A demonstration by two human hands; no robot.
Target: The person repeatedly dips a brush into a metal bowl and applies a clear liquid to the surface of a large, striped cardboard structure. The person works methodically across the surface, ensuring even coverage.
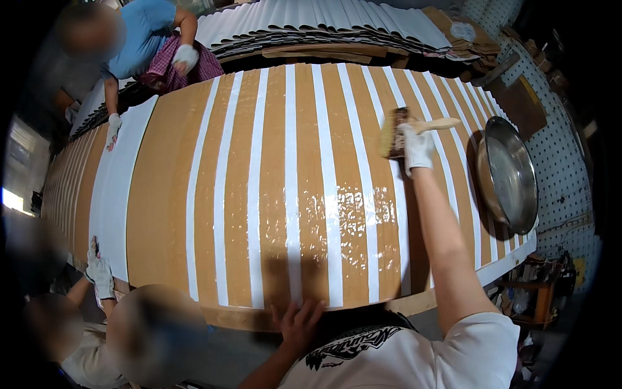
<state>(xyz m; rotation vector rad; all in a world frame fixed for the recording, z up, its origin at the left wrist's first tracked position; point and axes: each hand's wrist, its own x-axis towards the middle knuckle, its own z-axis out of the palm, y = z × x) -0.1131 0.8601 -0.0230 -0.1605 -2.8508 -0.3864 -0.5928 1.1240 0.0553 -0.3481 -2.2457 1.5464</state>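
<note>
My right hand (418, 148), in a white glove, is closed round a wide brush (389, 135) with a pale wooden handle. The brush is over the right half of a broad layer of brown sheets (272, 162) divided by white strips, and is slightly blurred. Wet, shiny patches show across the middle of the layer. My left hand (299, 321) is bare and rests with its fingers apart on the layer's near edge. A large metal basin (516, 181) stands at the right end of the sheets.
At the left, two co-workers' gloved hands (113, 129) (100, 275) touch a wide white sheet (120, 188), one person at the far side, another at the near side. Behind the table lies a stack of wavy white sheets (324, 16). A cluttered shelf (534, 298) stands at the right.
</note>
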